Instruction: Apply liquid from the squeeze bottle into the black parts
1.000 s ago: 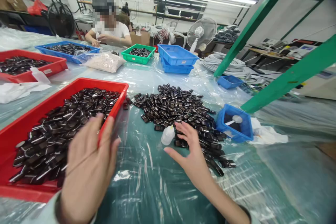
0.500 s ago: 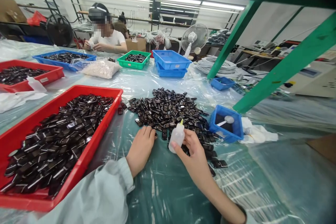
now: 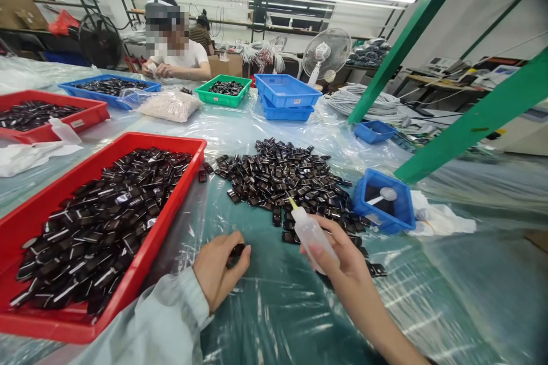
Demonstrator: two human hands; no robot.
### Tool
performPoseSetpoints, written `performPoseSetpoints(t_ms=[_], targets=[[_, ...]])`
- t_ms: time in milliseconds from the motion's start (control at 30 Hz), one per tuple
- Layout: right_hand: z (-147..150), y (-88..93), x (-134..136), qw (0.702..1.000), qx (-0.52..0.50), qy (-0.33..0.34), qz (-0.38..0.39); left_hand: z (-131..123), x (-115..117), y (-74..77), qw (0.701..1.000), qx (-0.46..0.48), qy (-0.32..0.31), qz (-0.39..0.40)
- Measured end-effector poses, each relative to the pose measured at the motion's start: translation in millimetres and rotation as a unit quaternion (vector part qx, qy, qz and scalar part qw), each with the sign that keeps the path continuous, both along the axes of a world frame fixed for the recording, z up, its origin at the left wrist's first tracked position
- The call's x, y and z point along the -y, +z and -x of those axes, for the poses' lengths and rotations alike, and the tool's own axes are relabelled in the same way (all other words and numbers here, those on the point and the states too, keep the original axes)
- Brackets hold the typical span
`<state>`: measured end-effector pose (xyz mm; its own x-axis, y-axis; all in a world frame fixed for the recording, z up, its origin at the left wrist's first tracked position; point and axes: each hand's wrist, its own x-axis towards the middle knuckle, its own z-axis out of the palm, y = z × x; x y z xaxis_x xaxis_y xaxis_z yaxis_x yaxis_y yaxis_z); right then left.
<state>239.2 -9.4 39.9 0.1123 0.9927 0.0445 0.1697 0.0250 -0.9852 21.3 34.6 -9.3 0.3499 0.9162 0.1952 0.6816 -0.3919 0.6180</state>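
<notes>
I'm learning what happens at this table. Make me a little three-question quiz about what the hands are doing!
1. True or false: the right hand holds a small squeeze bottle with its yellow tip pointing up and to the left.
2. What does the left hand grip in its fingers? A) a white spoon B) a small black part C) a green tray
3. Fill in: the big tray full of black parts beside the left hand is coloured ____.

Key: 1 true; 2 B; 3 red.
</notes>
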Motion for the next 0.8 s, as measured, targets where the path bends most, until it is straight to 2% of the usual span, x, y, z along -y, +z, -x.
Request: performPoseSetpoints(t_ms=[133, 233, 333, 433, 633, 800], targets=[[-2, -0.5, 3, 1.0, 0.0, 0.018, 0.004, 2, 1, 0.4, 1.0, 0.003, -0.004, 0.027], [-6, 0.3, 4, 0.999, 0.023, 0.025, -0.013, 5, 2, 7.4, 0.998, 0.05, -0.028, 0.034], [-9, 1.4, 5, 0.999, 0.037, 0.033, -0.022, 6, 2, 14.7, 0.993, 0.107, -0.058, -0.004], [-7, 3.4, 9, 0.999, 0.02, 0.037, -0.016, 7, 3, 18.5, 0.987, 0.133, -0.062, -0.063], [2, 9.6, 15, 0.999, -0.014, -0.032, -0.021, 4, 11, 22.3, 0.982, 0.151, -0.043, -0.107], [-8, 5.0, 11, 0.999, 0.018, 0.027, -0.03, 0, 20, 25.2, 0.98, 0.158, -0.053, -0.111]])
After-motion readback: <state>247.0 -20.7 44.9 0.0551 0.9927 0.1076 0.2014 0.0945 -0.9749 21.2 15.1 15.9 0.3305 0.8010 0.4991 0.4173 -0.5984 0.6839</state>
